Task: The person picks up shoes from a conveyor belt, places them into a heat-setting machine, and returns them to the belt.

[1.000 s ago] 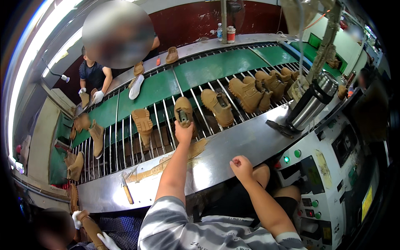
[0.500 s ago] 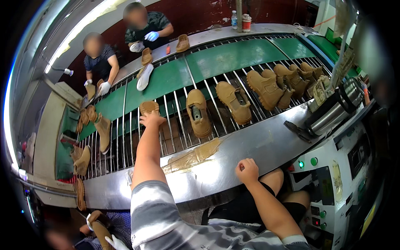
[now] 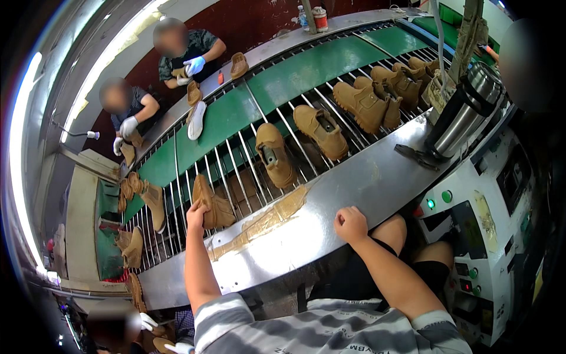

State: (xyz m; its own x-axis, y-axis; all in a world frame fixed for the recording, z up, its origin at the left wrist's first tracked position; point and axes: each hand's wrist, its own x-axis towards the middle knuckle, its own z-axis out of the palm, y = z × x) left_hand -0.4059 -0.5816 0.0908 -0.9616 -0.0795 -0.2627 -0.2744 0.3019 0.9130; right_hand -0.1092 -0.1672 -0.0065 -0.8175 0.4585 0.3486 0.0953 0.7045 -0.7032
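over the metal rods (image 3: 175,159), the left hand (image 3: 197,213) clasps a tan, rounded shoe (image 3: 219,212), the right hand (image 3: 352,225) loosely fisted.

The left hand (image 3: 196,215) grips, arm (image 3: 202,268) outstretched; the right hand (image 3: 351,225) curls closed.

Green conveyor (image 3: 312,68), tan boots (image 3: 356,105), white sole (image 3: 196,121)

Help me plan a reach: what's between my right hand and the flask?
Metal ledge, then a dark pliers-like tool near the flask; the head view shows it.
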